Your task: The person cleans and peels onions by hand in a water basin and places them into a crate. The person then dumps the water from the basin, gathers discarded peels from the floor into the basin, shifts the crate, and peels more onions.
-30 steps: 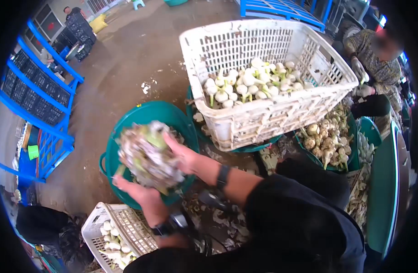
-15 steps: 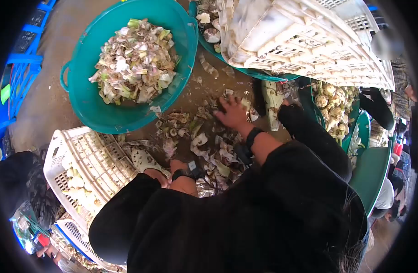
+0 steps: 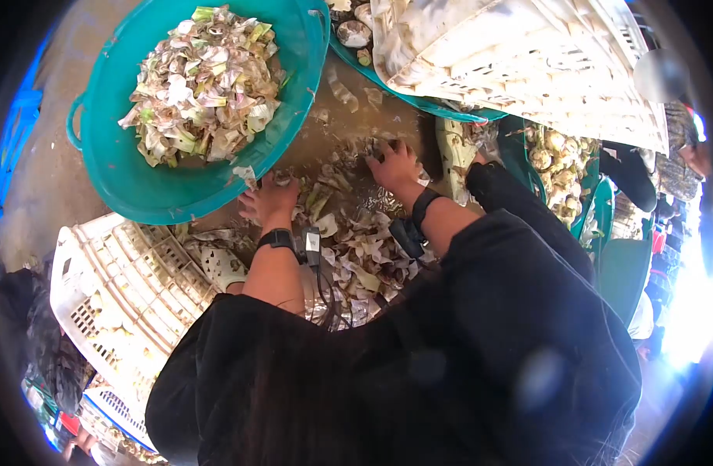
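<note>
My left hand (image 3: pixel 273 203) reaches down to the floor beside the rim of a green tub (image 3: pixel 197 211), its fingers spread among dry garlic skins. To its right, my right hand (image 3: pixel 397 167) is low over the wet floor with fingers apart, at the far edge of the scattered scraps. Neither hand shows anything gripped. Loose garlic skins (image 3: pixel 364 268) lie between my forearms and toward my body. Inside the tub rests a heap of peelings (image 3: pixel 209 89), pale with some green bits.
A tilted white crate (image 3: pixel 139 283) with garlic stands at left, against my clog (image 3: pixel 220 266). My other clog (image 3: pixel 452 159) is at right. Another white crate (image 3: pixel 519 58) sits over a green tub at upper right. Garlic bulbs (image 3: pixel 560 167) fill a container beside my right leg.
My left hand has moved from beside my left clog forward to the floor by the tub. My right hand has shifted slightly forward. The whole view has also shifted a little.
</note>
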{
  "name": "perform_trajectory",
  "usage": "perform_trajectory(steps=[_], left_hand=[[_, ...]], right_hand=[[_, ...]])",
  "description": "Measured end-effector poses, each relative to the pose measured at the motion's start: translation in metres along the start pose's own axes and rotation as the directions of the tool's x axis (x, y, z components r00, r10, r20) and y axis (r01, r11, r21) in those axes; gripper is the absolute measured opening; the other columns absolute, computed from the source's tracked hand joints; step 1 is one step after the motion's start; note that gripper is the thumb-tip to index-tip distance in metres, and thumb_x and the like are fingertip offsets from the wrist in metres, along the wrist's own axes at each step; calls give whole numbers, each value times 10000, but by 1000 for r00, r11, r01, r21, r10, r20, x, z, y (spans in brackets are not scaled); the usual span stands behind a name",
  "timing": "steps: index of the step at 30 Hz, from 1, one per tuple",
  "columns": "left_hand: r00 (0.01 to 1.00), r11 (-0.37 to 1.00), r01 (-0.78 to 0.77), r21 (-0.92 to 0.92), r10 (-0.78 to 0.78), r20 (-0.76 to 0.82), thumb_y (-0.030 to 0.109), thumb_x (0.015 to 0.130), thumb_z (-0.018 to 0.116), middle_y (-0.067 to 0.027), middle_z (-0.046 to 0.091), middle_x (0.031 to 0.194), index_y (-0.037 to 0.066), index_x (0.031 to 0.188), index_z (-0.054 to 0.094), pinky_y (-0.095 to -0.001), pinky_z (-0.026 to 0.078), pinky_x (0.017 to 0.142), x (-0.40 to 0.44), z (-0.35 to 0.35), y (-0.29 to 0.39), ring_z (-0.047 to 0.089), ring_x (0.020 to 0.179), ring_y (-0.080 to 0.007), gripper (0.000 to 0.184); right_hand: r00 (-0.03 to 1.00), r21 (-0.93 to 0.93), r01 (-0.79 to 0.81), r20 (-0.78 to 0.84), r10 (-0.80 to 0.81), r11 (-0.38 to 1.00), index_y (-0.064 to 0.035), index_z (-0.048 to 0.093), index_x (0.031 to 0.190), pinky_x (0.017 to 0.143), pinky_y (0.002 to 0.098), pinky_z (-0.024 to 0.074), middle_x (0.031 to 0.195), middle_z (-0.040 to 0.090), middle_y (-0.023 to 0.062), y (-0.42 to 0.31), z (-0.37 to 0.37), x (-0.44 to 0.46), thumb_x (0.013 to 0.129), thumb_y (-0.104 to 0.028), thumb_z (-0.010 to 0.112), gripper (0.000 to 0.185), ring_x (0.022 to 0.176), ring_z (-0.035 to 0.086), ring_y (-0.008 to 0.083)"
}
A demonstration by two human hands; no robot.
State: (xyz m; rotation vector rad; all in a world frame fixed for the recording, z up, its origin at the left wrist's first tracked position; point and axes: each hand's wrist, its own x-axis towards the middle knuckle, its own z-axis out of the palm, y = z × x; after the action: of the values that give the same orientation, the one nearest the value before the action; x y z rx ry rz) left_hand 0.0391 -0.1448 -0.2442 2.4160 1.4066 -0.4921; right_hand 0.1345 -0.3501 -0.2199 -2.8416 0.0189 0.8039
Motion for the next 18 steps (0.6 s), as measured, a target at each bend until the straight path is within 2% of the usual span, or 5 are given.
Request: perform_trajectory(steps=[6,10,11,16,18], left_hand=[[931,967,244,-73,-213,297,513,733,507,-208,411,1227,177,1203,470,-559,288,912,-61,14,-38,390,1136,-365,579],[519,991,118,69,-121,846,590,787,382,-181,500,1162,80,1214,452,-516,358,881,-58,78,-86,507,1017,-310,670],[457,940,337,-59,-108,883,604,787,363,-169,497,1171,87,1216,453,-517,363,877,-75,91,-87,502,1023,-311,678],[301,184,930,-319,118,946,660,788,287,-124,486,1207,116,1223,455,-521,385,858,-160,115,-50,484,1047,-318,717],[94,-148,988,-46,336,937,669,791,277,-115,489,1200,130,1224,456,-522,385,866,-171,80,-27,483,1042,-330,714]], right_hand=[[773,139,-634,61,632,761,-186,281,1333,969,462,296,1393,153,208,60,84,-45,722,-493,571,742,1217,293,408],[620,204,-785,243,746,585,-154,388,1204,834,418,382,1250,275,198,76,124,-71,699,-500,592,645,1078,388,311],[587,198,-808,329,739,554,-139,424,1147,782,399,402,1184,321,195,71,122,-81,697,-498,594,600,1012,421,280],[547,159,-817,518,657,555,-106,486,1003,664,369,465,1001,471,218,84,137,-110,729,-429,571,432,844,540,246],[684,114,-408,695,221,906,-3,240,1323,947,484,305,1325,257,292,93,135,-115,728,-548,465,837,1181,322,453]])
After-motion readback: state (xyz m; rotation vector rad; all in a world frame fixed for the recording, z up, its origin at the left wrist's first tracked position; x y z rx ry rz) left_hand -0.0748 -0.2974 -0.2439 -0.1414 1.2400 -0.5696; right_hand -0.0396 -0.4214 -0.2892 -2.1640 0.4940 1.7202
